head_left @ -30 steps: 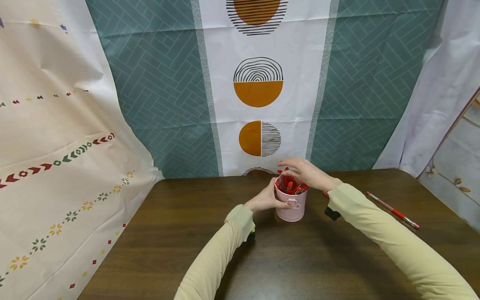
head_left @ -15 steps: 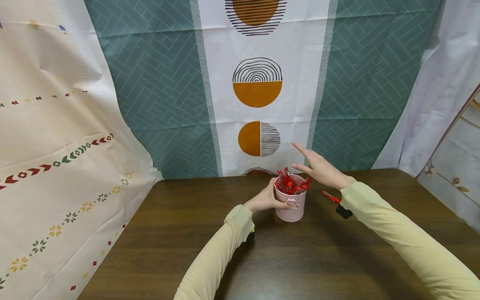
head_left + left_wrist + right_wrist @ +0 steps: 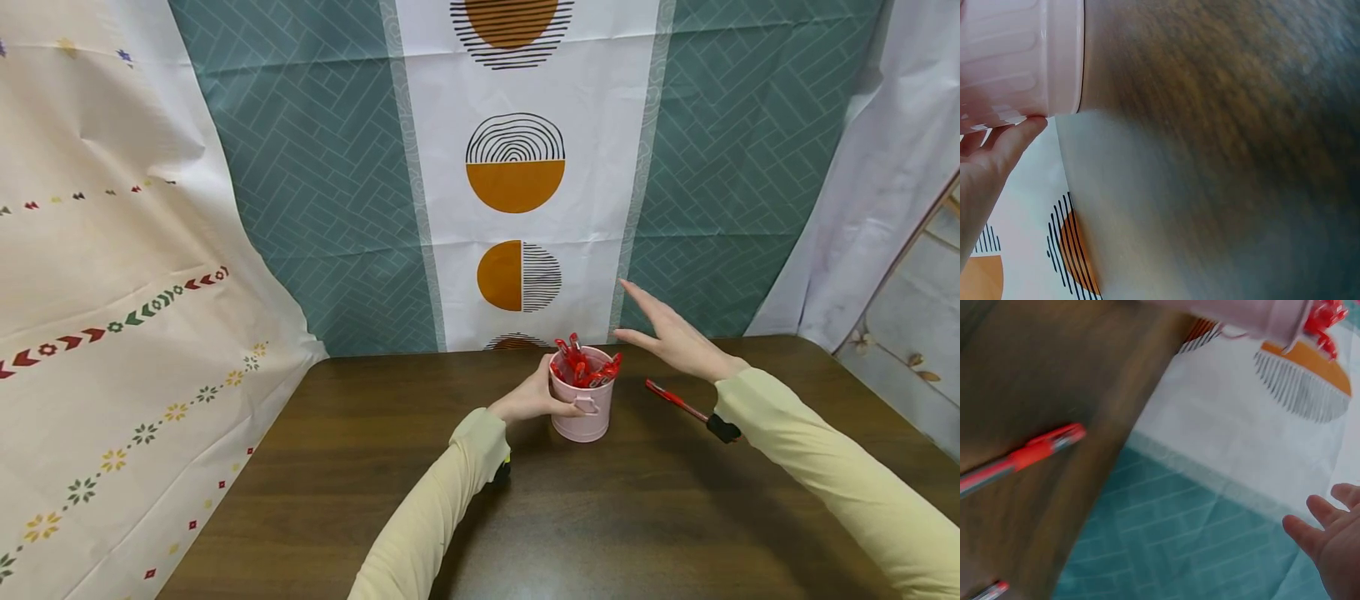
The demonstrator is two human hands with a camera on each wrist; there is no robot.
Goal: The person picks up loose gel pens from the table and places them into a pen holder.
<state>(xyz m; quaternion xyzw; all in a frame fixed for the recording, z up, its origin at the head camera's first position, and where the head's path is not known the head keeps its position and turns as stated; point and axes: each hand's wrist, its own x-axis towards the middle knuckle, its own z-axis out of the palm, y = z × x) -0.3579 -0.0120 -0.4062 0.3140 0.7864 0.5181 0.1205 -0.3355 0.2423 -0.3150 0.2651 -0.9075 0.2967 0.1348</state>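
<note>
A small pink bucket [image 3: 582,427] stands upright on the table, with several red pens [image 3: 579,365] sticking out of its top. My left hand [image 3: 531,398] holds it by the left side, thumb across the front near the little handle. In the left wrist view, fingers press against the bucket wall [image 3: 1004,69]. My right hand [image 3: 678,340] hovers to the right of the bucket with straight, spread fingers and nothing in it. Below that hand a red pen [image 3: 675,402] lies on the table, its near end hidden behind the wrist.
In the right wrist view, the tip of another pen [image 3: 991,590] shows at the lower left; my right arm hides it in the head view. The brown table [image 3: 360,467] ends at a patterned cloth backdrop [image 3: 517,287].
My right hand has drawn away from the pens in the bucket, moving right, and its fingers have straightened. The left hand and the bucket have stayed in place.
</note>
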